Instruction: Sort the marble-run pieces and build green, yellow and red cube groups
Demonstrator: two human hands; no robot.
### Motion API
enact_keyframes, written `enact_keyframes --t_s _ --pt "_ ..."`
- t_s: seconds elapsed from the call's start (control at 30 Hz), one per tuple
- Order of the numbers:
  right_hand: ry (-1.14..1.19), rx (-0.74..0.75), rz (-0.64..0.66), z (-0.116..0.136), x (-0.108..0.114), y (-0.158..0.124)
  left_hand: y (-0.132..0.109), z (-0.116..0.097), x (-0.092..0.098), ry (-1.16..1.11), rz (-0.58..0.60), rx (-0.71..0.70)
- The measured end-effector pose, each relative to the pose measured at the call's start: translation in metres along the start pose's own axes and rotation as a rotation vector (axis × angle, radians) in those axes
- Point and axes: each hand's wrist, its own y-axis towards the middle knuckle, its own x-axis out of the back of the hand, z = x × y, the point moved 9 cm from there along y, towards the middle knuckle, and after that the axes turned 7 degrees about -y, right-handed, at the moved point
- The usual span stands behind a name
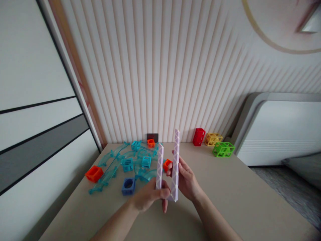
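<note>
Two pale lilac lattice columns stand nearly upright above the beige table (225,201), side by side. My left hand (147,197) is closed round the lower end of the shorter left column (159,164). My right hand (187,179) grips the taller right column (176,160) from behind, fingers wrapped on its lower half. The bottoms of the two columns are close together near my left thumb. An orange block (167,164) shows between the columns.
Clear teal track pieces (117,160), teal, blue (128,186) and orange (94,173) blocks lie at the left rear. Red (199,137), yellow (213,139) and green (223,149) lattice cubes stand by the ribbed wall. A white bed end (276,134) is on the right.
</note>
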Motion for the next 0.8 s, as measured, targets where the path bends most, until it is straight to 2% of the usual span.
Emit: enact_keyframes --t_s 0.13,0.23,0.33,0.43,0.6,0.8 --pt "0.053 0.072 -0.145 0.008 0.020 0.007 0.002 -0.019 0.032 -0.038 -0.335 -0.194" --pt "0.003 0.125 -0.229 0.006 0.032 0.010 -0.003 -0.032 0.043 0.030 -0.489 -0.296" --pt "-0.140 0.165 -0.241 0.003 0.034 0.011 -0.007 -0.036 0.048 0.172 -0.545 -0.296" --pt "-0.226 0.171 -0.218 0.003 0.032 0.011 -0.007 -0.035 0.051 0.243 -0.553 -0.284" --pt "-0.194 0.172 -0.194 0.006 0.030 0.010 -0.008 -0.034 0.053 0.277 -0.565 -0.310" --pt "-0.131 0.199 -0.238 0.003 0.032 0.008 -0.019 -0.050 0.046 0.349 -0.631 -0.404"
